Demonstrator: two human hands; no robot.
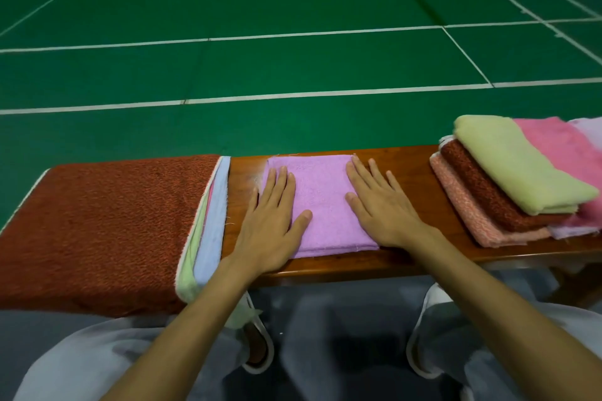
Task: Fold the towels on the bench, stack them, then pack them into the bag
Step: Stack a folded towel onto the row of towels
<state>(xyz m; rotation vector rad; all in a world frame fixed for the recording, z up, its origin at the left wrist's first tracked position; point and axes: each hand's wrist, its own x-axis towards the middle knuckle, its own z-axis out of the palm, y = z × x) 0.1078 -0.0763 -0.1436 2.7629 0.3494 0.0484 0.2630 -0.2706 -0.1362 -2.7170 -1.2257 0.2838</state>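
- My left hand (272,221) and right hand (379,205), fingers (280,182) straight, press the folded lilac towel (321,205).
- Right of it, a folded stack (514,179); left, a pile (104,225) yet to fold; no bag visible.

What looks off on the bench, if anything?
At the bench's right end, the green towel, red towel and salmon towel sit staggered, edges unaligned, with lilac cloth poking out beneath. The purple towel lies flat.

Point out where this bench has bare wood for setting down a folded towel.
The bench is barest between the right hand on the purple towel and the folded stack. Only a thin strip separates that towel from the spread pile, partly under the left hand.
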